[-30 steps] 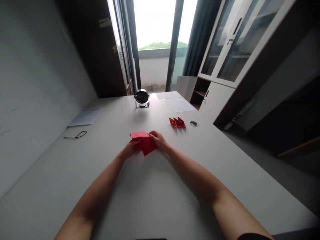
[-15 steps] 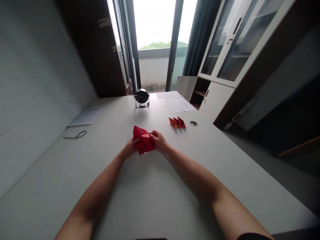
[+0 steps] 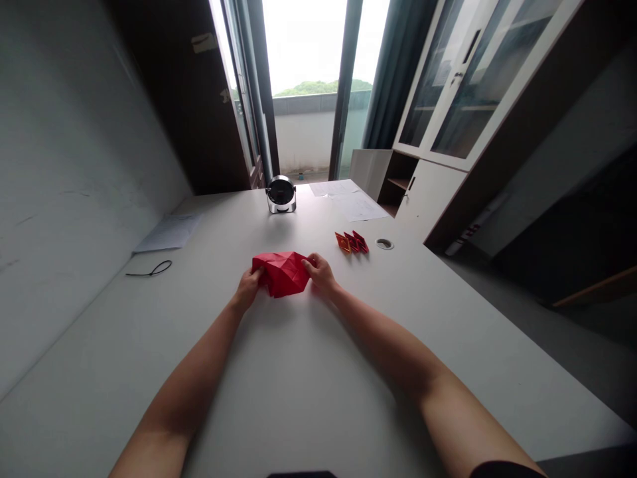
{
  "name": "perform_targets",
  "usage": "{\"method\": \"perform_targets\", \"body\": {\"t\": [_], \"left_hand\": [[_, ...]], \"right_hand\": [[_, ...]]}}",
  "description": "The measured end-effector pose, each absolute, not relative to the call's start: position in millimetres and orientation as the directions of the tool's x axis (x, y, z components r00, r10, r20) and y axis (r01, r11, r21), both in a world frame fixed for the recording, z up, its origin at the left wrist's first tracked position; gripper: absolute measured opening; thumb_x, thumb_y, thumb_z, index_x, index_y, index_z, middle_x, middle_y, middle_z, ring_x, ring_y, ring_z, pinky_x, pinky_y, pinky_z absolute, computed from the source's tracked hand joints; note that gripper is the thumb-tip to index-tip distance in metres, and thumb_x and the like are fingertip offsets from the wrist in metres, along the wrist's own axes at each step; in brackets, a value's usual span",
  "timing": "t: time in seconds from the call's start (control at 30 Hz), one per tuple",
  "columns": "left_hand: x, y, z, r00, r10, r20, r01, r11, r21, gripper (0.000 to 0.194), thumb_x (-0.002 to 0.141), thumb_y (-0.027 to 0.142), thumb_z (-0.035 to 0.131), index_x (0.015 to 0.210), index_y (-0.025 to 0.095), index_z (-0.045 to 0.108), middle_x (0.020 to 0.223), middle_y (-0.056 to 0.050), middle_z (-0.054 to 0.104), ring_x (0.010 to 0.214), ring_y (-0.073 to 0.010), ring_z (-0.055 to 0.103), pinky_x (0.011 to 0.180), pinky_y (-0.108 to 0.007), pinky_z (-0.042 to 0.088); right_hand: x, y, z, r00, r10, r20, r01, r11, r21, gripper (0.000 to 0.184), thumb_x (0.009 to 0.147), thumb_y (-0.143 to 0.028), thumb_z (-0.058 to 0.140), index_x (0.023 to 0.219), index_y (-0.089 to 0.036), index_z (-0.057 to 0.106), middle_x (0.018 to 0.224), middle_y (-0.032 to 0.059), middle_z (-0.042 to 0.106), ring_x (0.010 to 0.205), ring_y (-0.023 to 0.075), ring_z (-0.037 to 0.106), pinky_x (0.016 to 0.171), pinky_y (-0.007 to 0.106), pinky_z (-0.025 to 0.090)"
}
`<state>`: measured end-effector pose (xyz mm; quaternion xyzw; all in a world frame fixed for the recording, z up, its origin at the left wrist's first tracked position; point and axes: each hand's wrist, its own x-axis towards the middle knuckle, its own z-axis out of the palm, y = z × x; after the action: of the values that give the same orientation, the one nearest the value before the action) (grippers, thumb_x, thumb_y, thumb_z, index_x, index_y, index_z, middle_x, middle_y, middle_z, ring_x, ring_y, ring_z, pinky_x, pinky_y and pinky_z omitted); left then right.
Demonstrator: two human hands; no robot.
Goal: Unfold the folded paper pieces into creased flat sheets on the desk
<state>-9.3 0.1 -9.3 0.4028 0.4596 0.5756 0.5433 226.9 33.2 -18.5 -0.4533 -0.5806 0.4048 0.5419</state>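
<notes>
The white bench [image 3: 298, 385] spreads beneath everything. Above its middle, the creased red paper [image 3: 281, 273] stretches between both hands: the left hand [image 3: 247, 287] has its grip pinching one end, the right hand [image 3: 321, 271] pinching the other. Beyond the right hand lie small folded red and orange pieces [image 3: 352, 243].

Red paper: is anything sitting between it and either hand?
Nothing visible is. The left hand and right hand hold the red paper directly, at opposite sides. The small folded pieces lie beyond the right hand, out of the way.
</notes>
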Motion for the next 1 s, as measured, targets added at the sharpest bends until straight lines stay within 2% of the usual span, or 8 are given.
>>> {"method": "perform_targets", "body": {"t": [0.1,0.3,0.43,0.6,0.83,1.0], "left_hand": [[-8,-1,-9,-0.115,0.993,-0.011,-0.210,-0.014,0.978,0.040,0.070,0.042,0.075,0.097,0.012,0.069,0.084,-0.007,0.072,0.074,-0.0193,0.065,0.070,-0.029,0.050],[-8,-4,-7,-0.134,0.990,0.051,-0.117,-0.067,0.991,0.039,0.073,0.044,0.073,0.096,0.013,0.070,0.082,-0.006,0.071,0.069,-0.0171,0.064,0.065,-0.027,0.049],[-15,-5,-7,-0.184,0.978,0.097,-0.070,-0.111,0.991,0.037,0.073,0.044,0.073,0.095,0.014,0.070,0.072,-0.002,0.067,0.058,-0.0130,0.057,0.054,-0.023,0.044],[-20,-5,-6,-0.187,0.981,0.056,-0.050,-0.066,0.997,0.036,0.073,0.046,0.073,0.090,0.015,0.068,0.062,0.001,0.062,0.049,-0.0111,0.052,0.046,-0.022,0.039],[-21,-3,-5,-0.174,0.983,0.052,-0.099,-0.070,0.993,0.033,0.071,0.041,0.075,0.093,0.016,0.070,0.079,-0.004,0.070,0.064,-0.0142,0.060,0.059,-0.024,0.046],[-32,4,-10,-0.224,0.971,0.087,0.047,-0.079,0.996,0.032,0.070,0.043,0.075,0.086,0.015,0.070,0.079,-0.004,0.071,0.067,-0.0145,0.060,0.062,-0.023,0.046]], "right_hand": [[230,35,-17,0.021,0.960,0.278,0.132,0.273,-0.953,0.031,0.078,-0.052,0.061,0.075,-0.022,0.052,0.062,-0.0021,0.052,0.058,0.0140,0.047,0.052,0.026,0.038],[237,40,-16,0.073,0.951,0.301,0.169,0.285,-0.943,0.032,0.079,-0.053,0.060,0.073,-0.023,0.051,0.063,-0.0015,0.052,0.058,0.0146,0.046,0.052,0.026,0.036],[239,41,-16,0.097,0.935,0.342,0.218,0.315,-0.924,0.031,0.081,-0.051,0.058,0.073,-0.023,0.051,0.064,-0.0014,0.051,0.059,0.0148,0.045,0.053,0.027,0.036],[240,41,-18,0.094,0.933,0.347,0.246,0.316,-0.916,0.031,0.081,-0.051,0.059,0.072,-0.023,0.052,0.064,-0.0013,0.052,0.059,0.0148,0.044,0.054,0.027,0.035],[242,43,-22,0.098,0.933,0.345,0.241,0.314,-0.918,0.028,0.083,-0.048,0.057,0.075,-0.022,0.054,0.068,-0.0003,0.055,0.062,0.0153,0.049,0.056,0.027,0.038],[241,42,-20,0.064,0.939,0.337,0.241,0.313,-0.919,0.024,0.083,-0.045,0.055,0.085,-0.021,0.060,0.074,0.0011,0.063,0.066,0.0164,0.056,0.058,0.027,0.043]]}}
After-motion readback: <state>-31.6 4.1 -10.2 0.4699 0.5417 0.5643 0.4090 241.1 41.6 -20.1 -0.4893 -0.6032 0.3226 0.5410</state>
